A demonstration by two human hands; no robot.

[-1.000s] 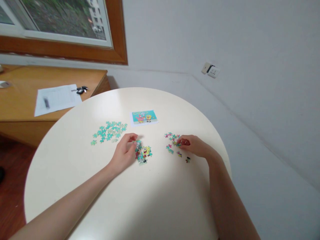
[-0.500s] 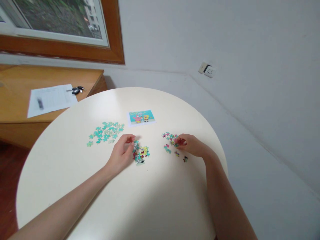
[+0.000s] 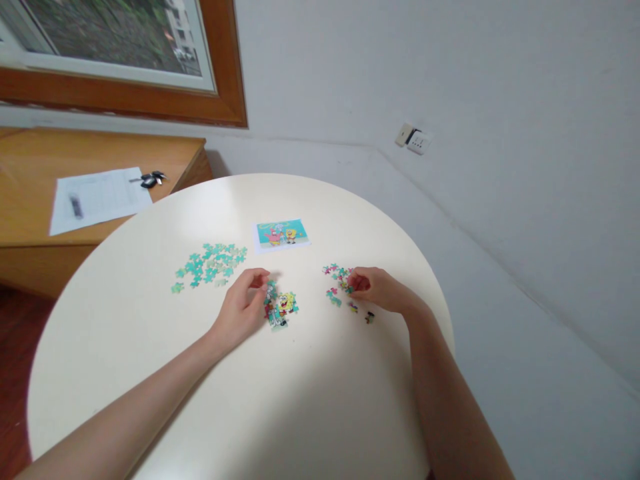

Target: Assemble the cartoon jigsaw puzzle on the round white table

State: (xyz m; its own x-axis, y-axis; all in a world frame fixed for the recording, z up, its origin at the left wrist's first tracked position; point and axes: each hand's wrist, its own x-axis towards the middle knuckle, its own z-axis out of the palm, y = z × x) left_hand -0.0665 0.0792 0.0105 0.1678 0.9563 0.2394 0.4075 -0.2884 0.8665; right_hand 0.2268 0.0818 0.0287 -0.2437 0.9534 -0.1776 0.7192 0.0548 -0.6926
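A partly joined jigsaw puzzle (image 3: 286, 303) with a yellow cartoon figure lies flat on the white round table (image 3: 200, 427). Beside its left edge rests my left hand (image 3: 245, 297), fingers curled together; whatever they hold is hidden. Over at the right, my right hand (image 3: 373, 288) reaches into a small pile of colourful puzzle pieces (image 3: 333, 270). Its thumb and fingers are pinched at a puzzle piece on the pile's near right side, mostly covered by the fingertips. Two loose pieces, one yellowish (image 3: 353, 307) and one dark (image 3: 369, 318), lie just below that hand.
Several turquoise and pale green puzzle pieces (image 3: 210, 263) are spread at the table's left. A printed picture card (image 3: 283, 234) lies behind the joined part. On a wooden desk (image 3: 165, 150) are a paper sheet (image 3: 100, 200) and keys (image 3: 151, 179). A wall stands close on the right.
The view has shifted very slightly. My right hand has moved a little to the left over the small pile; my left hand stays at the joined puzzle.
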